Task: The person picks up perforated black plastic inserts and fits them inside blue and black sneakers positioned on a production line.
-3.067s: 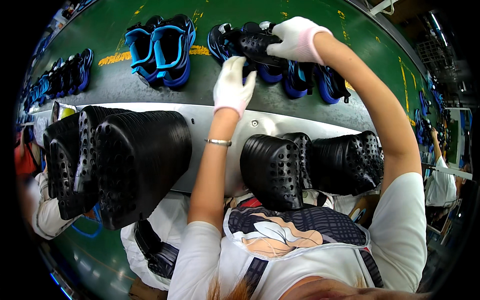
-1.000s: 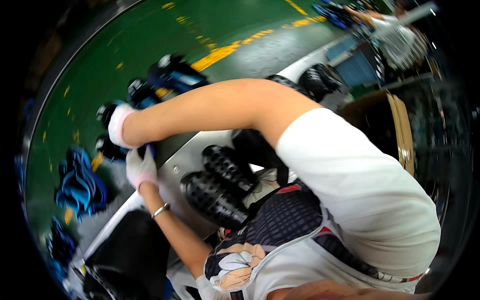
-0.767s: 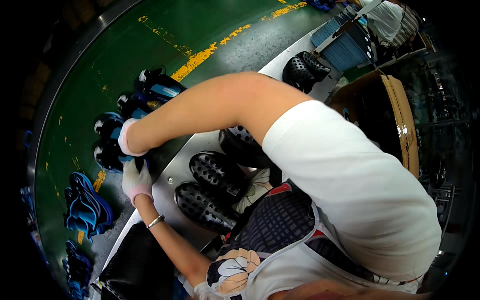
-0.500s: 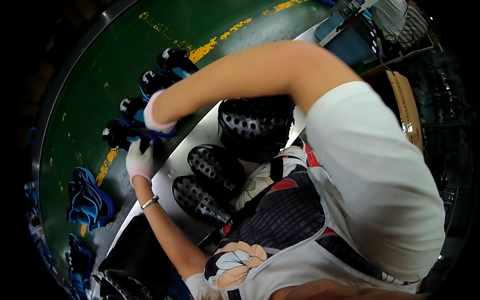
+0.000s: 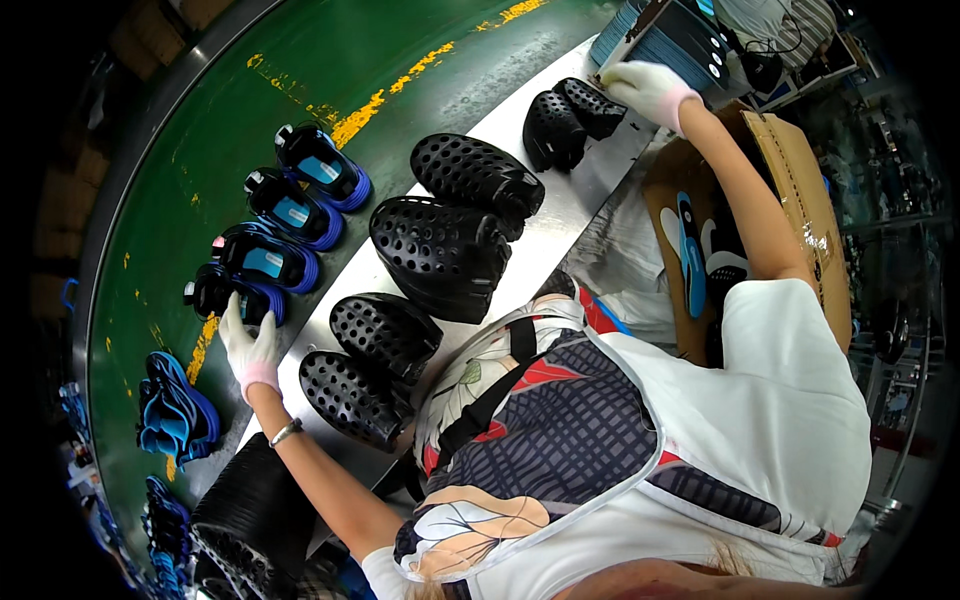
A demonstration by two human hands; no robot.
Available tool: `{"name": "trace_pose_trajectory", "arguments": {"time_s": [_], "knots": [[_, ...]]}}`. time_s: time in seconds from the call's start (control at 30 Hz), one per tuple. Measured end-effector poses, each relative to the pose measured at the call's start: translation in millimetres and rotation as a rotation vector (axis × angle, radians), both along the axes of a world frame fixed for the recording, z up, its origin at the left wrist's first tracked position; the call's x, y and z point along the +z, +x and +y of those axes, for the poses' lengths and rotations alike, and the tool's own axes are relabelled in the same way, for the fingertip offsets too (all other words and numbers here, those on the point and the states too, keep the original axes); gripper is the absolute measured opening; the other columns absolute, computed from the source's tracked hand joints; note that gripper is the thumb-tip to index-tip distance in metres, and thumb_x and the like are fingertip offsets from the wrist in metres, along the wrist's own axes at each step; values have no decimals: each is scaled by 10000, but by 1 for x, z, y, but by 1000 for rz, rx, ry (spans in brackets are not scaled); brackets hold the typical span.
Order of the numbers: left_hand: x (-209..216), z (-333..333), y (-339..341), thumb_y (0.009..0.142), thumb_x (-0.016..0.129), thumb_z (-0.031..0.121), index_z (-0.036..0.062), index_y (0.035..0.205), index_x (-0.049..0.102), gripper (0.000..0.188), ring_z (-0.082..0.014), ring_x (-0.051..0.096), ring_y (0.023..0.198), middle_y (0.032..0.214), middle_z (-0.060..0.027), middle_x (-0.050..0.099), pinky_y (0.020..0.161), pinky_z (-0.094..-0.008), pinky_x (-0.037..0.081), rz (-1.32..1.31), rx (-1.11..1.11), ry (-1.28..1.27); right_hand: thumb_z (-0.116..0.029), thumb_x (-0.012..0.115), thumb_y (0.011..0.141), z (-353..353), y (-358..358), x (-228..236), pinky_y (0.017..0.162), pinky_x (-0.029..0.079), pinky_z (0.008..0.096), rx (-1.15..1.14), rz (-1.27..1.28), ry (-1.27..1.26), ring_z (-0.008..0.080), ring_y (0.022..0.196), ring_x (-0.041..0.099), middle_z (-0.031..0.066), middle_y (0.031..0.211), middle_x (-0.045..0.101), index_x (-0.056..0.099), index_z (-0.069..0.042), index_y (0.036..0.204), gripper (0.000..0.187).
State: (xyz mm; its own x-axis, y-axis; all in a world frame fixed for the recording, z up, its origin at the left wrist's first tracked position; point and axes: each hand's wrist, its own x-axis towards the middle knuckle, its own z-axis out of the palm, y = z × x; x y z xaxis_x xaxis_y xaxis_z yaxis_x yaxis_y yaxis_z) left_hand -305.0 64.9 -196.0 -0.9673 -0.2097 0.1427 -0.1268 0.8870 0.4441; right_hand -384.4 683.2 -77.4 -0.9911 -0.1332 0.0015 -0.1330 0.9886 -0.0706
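My left hand (image 5: 250, 348), in a white glove with a pink cuff, rests at the nearest of several black and blue shoes (image 5: 268, 262) lined up on the green belt. Its fingers and thumb are apart, touching that shoe's edge. My gloved right hand (image 5: 650, 92) reaches far to the right, fingers stretched out beside a stack of blue insoles (image 5: 690, 50); nothing shows clearly in it. Pale blue insoles show inside the lined-up shoes. Between my hands, black perforated foot-shaped forms (image 5: 440, 250) lie in pairs on the metal ledge (image 5: 570, 215).
More blue shoes (image 5: 175, 405) lie on the belt at the left. A smaller black perforated pair (image 5: 555, 125) sits near my right hand. An open cardboard box (image 5: 800, 220) at the right holds loose insoles (image 5: 690, 250). Ridged black forms (image 5: 250, 510) stand at the lower left.
My right hand has left the shoes and swung right to the insole stack, uncovering the shoe row and the black forms. My left hand has moved slightly left and down, its fingers spreading.
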Motion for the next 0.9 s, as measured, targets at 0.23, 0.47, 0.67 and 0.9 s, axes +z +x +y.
{"name": "trace_pose_trajectory", "arguments": {"time_s": [0.23,0.47,0.67,0.9], "knots": [[15,12,23,849,662,290,149,1373,487,570,-271,535,1169,1337,-156,475,920,-350,453,55,166,202,-93,539,847,28,24,-56,952,446,342,-105,-96,8,294,1108,549,127,1208,541,544,-127,1230,385],[4,7,36,885,631,272,65,1333,520,506,-276,523,1192,1288,-168,538,1025,-353,382,83,109,200,-109,588,829,48,6,-65,896,472,361,138,10,64,311,1069,560,105,1143,583,559,-105,1126,299],[-2,1,32,888,644,287,66,1291,563,467,-265,529,1181,1254,-161,557,1008,-347,395,65,117,248,-55,660,762,58,6,-66,894,468,374,261,11,71,334,1068,556,129,1129,573,561,-73,1105,358],[-2,6,46,880,655,256,41,1264,583,446,-134,606,776,1156,-119,584,645,-253,503,77,181,559,-72,700,760,27,30,-7,808,488,288,101,6,-127,211,905,602,87,1044,568,571,-42,1101,366]]}}
